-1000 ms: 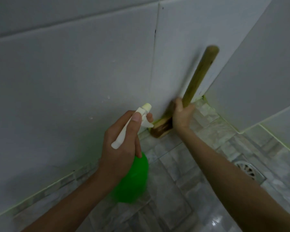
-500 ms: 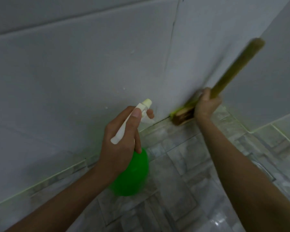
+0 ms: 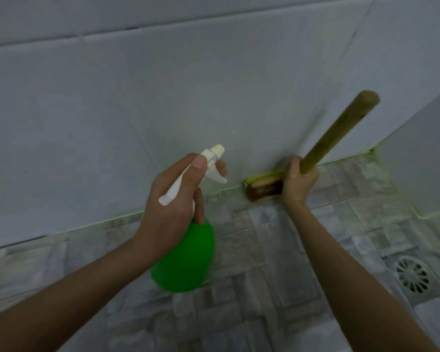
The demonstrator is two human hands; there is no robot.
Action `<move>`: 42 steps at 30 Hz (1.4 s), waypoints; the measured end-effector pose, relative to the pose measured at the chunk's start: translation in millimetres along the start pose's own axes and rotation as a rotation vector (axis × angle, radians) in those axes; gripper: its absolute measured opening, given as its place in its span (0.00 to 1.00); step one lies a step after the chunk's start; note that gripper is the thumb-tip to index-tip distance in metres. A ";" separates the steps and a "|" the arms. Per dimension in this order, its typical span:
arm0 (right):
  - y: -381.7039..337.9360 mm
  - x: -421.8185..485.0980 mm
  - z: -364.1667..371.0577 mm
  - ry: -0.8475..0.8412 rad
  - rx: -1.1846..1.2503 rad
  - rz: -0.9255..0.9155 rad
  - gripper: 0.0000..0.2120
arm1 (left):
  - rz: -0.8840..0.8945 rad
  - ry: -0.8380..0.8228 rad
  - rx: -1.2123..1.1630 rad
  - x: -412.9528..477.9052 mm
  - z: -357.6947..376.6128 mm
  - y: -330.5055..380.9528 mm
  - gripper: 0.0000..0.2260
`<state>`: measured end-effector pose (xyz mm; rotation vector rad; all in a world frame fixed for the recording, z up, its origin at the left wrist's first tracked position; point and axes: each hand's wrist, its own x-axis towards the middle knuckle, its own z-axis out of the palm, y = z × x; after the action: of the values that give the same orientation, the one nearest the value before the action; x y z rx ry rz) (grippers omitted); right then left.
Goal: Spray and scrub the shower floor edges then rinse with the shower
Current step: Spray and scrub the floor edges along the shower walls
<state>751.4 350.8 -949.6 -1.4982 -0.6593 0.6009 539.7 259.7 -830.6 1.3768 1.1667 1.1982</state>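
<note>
My left hand [image 3: 174, 199] grips a green spray bottle [image 3: 186, 257] by its white trigger head, whose nozzle points at the wall base. My right hand [image 3: 299, 182] holds the wooden handle of a scrub brush [image 3: 264, 186] low down, near the brush head. The brown head with yellow-green bristles presses into the floor edge [image 3: 127, 215], where the grey floor tiles meet the white wall. The handle slants up and to the right.
A round metal floor drain [image 3: 413, 275] sits at the right. The white wall tiles [image 3: 163, 97] fill the upper view, and a second wall meets them in the corner [image 3: 372, 153] at the right. Grey stone-pattern floor tiles [image 3: 252, 301] lie below.
The brush first slid right along the wall base towards the corner and now sits further from it again. The view has shifted, so the drain shows. The spray bottle stays in my left hand.
</note>
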 end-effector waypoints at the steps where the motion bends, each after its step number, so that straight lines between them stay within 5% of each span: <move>1: 0.7 -0.1 -2.4 0.002 -0.017 0.020 0.12 | -0.005 0.012 0.002 -3.8 -3.9 0.7 0.16; 5: 3.4 -13.8 26.0 0.087 -0.107 -0.002 0.13 | 0.007 0.016 0.043 -14.5 -26.9 -1.6 0.17; 9: 5.8 -56.2 50.8 -0.021 -0.086 -0.090 0.12 | -0.008 -0.018 0.072 -25.6 -49.7 -3.9 0.19; 16: 4.1 -15.1 32.1 0.294 -0.141 -0.073 0.18 | -0.031 0.023 0.081 -38.3 -75.8 -7.8 0.18; 24: 0.7 -81.6 65.6 0.012 -0.111 -0.051 0.11 | -0.001 -0.048 0.040 -45.3 -98.7 -11.0 0.21; 27: -7.1 -74.6 51.4 -0.123 -0.216 0.011 0.17 | -0.014 -0.076 0.000 -50.6 -112.9 -13.7 0.25; 30: -9.4 -65.6 39.4 -0.276 -0.346 0.094 0.12 | -0.022 -0.098 -0.011 -52.3 -123.1 -17.1 0.26; 40: -4.2 -97.8 85.3 0.312 -0.217 0.036 0.14 | -0.014 -0.131 -0.015 -54.2 -149.9 -20.0 0.26; 42: 2.9 -124.7 107.8 0.317 -0.244 -0.002 0.14 | -0.019 -0.126 0.009 -54.3 -153.2 -22.2 0.25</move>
<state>587.6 335.7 -959.2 -1.7729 -0.4991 0.2767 381.8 217.6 -845.4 1.4239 1.0947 1.0783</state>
